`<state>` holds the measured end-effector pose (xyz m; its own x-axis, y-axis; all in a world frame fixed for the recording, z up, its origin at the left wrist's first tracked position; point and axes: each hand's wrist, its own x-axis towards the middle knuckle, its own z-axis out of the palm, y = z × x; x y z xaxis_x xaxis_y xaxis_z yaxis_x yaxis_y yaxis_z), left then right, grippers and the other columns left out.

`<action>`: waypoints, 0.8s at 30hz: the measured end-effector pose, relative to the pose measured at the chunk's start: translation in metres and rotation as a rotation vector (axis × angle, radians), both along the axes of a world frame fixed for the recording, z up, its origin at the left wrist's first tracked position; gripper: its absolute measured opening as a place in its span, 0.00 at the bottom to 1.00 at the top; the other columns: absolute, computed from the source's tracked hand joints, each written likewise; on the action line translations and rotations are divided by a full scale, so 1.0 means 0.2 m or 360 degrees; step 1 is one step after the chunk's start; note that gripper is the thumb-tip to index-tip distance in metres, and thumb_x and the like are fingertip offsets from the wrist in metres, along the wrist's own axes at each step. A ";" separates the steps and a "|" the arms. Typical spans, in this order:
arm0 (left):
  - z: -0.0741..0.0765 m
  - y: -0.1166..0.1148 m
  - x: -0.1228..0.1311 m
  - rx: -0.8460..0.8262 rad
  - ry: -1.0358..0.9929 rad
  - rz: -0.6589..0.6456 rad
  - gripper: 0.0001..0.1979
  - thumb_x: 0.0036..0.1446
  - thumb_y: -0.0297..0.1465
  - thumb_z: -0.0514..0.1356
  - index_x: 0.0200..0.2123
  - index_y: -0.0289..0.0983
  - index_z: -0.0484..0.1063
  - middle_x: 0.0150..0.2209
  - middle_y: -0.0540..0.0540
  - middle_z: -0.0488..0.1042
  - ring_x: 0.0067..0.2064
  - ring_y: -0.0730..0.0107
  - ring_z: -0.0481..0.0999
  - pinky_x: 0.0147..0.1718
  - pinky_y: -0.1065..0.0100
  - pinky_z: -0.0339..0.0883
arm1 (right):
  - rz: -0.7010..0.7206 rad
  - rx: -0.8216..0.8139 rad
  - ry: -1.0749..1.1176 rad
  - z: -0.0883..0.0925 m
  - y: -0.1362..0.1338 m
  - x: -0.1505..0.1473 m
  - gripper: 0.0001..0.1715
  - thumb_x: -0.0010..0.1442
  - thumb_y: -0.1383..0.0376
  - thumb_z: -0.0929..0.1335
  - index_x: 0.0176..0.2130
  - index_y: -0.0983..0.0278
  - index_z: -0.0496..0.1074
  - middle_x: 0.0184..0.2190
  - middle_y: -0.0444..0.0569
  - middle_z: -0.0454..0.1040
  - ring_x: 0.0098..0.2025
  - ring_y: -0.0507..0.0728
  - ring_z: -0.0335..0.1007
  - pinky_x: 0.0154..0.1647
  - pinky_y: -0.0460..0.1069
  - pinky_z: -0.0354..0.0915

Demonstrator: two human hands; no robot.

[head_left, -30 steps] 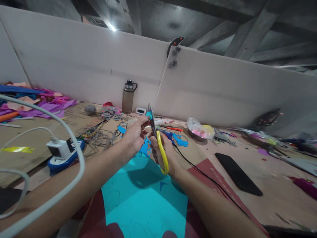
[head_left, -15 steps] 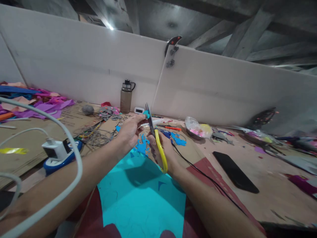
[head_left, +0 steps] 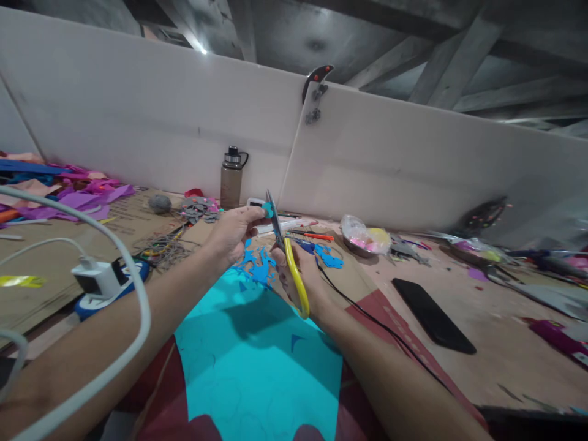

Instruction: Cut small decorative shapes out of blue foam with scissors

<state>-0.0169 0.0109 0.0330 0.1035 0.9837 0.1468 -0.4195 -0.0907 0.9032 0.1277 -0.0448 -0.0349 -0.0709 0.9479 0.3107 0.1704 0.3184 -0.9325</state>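
Observation:
My left hand [head_left: 232,234] pinches a small teal paper piece [head_left: 267,211] between thumb and fingertips. My right hand [head_left: 301,277] grips yellow-handled scissors [head_left: 288,262], blades pointing up against that piece. Below both hands lies a large teal sheet [head_left: 261,367], with blue paper offcuts [head_left: 257,266] at its far edge.
A white charger on a blue power strip [head_left: 103,280] and thick white cable [head_left: 110,343] lie at left. A black phone [head_left: 432,315], a water bottle [head_left: 230,177], a bowl in plastic [head_left: 365,236], tangled wires [head_left: 169,250] and purple paper scraps [head_left: 78,196] surround the work area. A black cord [head_left: 367,315] runs under my right arm.
The view has drifted slightly, so everything sits a little lower left. Both hands keep their hold on the paper piece and scissors; more blue offcuts show below the left hand.

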 end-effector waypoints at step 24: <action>0.06 0.09 -0.15 0.0174 0.0440 -0.0197 0.07 0.37 0.29 0.68 0.19 0.33 0.73 0.25 0.43 0.78 0.26 0.74 0.72 0.24 0.73 0.56 | -0.0011 0.0158 -0.0248 0.03 0.01 0.02 0.23 0.61 0.44 0.66 0.35 0.61 0.66 0.19 0.39 0.59 0.18 0.48 0.53 0.18 0.43 0.53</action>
<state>-0.0468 0.0287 0.0458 0.2719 0.9412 0.2004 -0.1733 -0.1570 0.9723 0.1314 -0.0436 -0.0298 -0.1189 0.9138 0.3884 0.3129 0.4057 -0.8588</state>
